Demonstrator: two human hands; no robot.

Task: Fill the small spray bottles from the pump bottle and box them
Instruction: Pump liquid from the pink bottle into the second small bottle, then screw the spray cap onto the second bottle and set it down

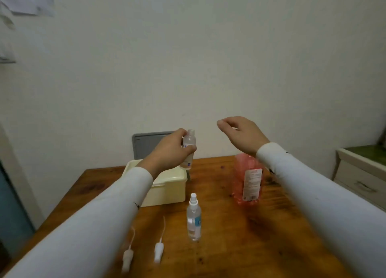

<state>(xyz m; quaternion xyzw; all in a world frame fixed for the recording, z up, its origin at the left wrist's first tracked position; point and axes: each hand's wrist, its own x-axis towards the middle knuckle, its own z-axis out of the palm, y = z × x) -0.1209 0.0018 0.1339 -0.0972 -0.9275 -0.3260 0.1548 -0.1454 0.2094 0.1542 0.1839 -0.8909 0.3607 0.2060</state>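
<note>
My left hand [171, 150] grips a small clear spray bottle [189, 144] with no cap, held upright above the cream box [167, 186]. My right hand [240, 134] hovers in the air over the pink pump bottle [249, 179], fingers loosely curled and holding nothing; the bottle's top is hidden behind my wrist. A second small spray bottle [194, 217] with its white sprayer on stands on the wooden table [229, 246]. Two loose white sprayer heads with dip tubes lie near the front, one at the left [127, 257] and one beside it [158, 248].
The cream box has a grey lid [146, 144] standing open against the white wall. A white cabinet with a drawer [359, 177] stands at the right, beyond the table's edge.
</note>
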